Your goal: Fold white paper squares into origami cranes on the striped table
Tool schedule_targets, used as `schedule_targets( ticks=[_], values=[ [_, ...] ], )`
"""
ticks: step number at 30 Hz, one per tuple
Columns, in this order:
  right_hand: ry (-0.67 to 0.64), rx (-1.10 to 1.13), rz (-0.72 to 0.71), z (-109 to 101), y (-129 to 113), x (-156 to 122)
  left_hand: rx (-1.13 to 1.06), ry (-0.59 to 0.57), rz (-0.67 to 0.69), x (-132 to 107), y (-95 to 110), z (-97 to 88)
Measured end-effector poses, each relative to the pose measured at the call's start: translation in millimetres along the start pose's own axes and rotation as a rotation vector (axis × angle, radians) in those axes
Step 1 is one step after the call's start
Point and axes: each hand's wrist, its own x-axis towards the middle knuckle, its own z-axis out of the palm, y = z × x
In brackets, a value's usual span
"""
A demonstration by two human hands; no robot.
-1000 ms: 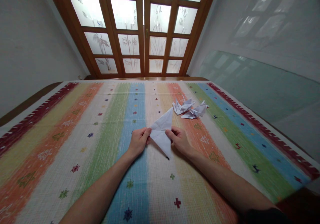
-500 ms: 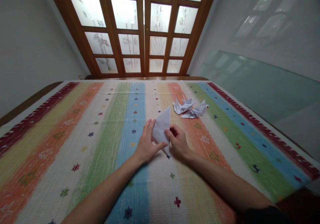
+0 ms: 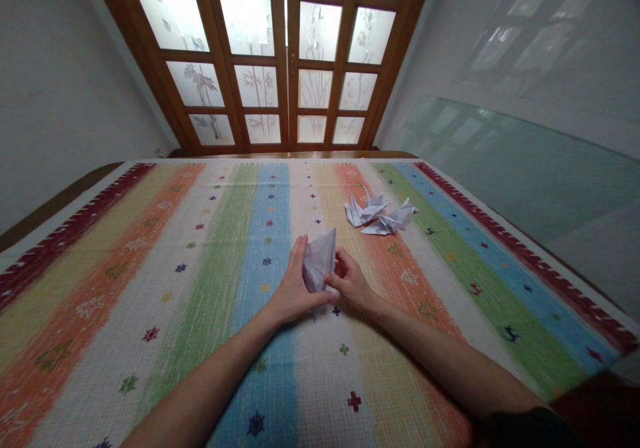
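The person's left hand (image 3: 295, 287) grasps the white folded paper (image 3: 320, 258), its fingers laid along the left edge and its thumb reaching across beneath, toward the right hand. The right hand (image 3: 354, 283) pinches the paper's right side between thumb and curled fingers. The paper is between the two hands, tilted, with one sharp corner pointing up and away; its lower part is partly hidden by the left thumb. Below them spreads a striped tablecloth (image 3: 220, 268) printed with small stars, crosses and trees. Beyond the right hand, near but apart from it, pointed white paper figures (image 3: 369, 212) lie clustered on the cloth. A dark sleeve (image 3: 533, 429) shows on the right arm. At the far end, past the brown table edge (image 3: 95, 175), stands a wooden door (image 3: 289, 101) with frosted panes
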Motion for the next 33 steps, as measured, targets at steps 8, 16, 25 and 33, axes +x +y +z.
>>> schedule_targets(
  ticks=[8,16,25,33],
  values=[
    [0.027,-0.078,-0.012,-0.7,-2.6,0.2,0.014,0.017,0.043,-1.3,-1.9,-2.5],
    [0.088,-0.151,-0.047,0.7,-5.7,-2.9,-0.047,0.020,-0.001,0.5,-3.1,-3.4],
    [0.383,-0.174,-0.029,7.5,-4.2,-0.4,0.316,0.077,0.166,-5.6,5.0,1.8],
    [0.593,-0.313,-0.006,16.2,-3.7,-2.8,0.454,-0.043,0.195,-11.6,6.8,11.4]
  ],
)
